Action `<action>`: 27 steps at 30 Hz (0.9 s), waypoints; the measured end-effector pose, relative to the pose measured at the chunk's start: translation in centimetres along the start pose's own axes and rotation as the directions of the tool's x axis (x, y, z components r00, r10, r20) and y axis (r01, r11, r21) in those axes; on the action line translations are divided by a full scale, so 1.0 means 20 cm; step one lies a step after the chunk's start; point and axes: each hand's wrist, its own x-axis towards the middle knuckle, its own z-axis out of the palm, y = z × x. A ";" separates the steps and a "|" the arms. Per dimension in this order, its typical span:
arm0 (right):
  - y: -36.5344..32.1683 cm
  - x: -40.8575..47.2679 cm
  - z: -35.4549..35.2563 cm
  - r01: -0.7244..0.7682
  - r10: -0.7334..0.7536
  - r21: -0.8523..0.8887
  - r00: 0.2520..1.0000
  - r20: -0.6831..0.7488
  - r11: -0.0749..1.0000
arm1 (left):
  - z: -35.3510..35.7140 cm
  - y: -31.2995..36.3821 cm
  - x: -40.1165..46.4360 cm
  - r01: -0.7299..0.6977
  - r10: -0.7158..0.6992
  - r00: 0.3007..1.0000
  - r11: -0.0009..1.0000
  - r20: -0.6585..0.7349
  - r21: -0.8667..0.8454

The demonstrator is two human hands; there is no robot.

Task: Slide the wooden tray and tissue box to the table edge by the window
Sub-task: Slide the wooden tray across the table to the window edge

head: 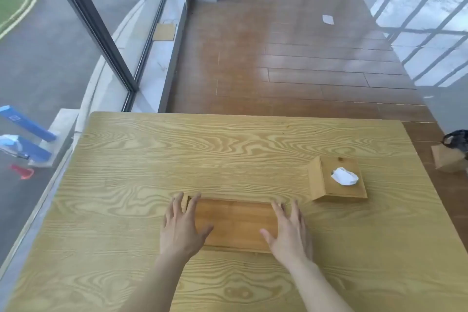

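A flat brown wooden tray (235, 223) lies on the light wood-grain table (152, 159), near its middle. My left hand (181, 225) rests over the tray's left end with fingers spread. My right hand (288, 229) lies over the tray's right end, fingers also apart. Neither hand is closed around it. A wooden tissue box (329, 180) with a white tissue (344, 176) sticking out stands to the right of the tray, apart from it and from both hands.
A large window (63, 45) with a dark frame runs along the table's left edge. Blue items (25, 124) show at the far left by the glass. Brown plank floor lies beyond the table. A cardboard box with a black bag (453, 152) stands at the right.
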 end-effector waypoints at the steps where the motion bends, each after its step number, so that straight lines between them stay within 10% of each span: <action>1: 0.00 0.01 0.02 -0.025 0.024 0.009 0.999 0.046 1.000 | 0.01 -0.01 0.01 0.017 -0.016 0.999 1.000 0.041 -0.009; 16: -0.12 0.03 0.16 -0.198 0.199 -0.019 0.975 0.095 0.980 | 0.10 -0.09 0.03 0.087 -0.084 0.995 0.995 0.061 -0.042; 27: -0.57 0.14 0.17 0.012 -0.002 -0.102 0.995 0.102 0.995 | -0.08 -0.43 0.05 0.240 -0.249 0.968 0.961 -0.045 -0.136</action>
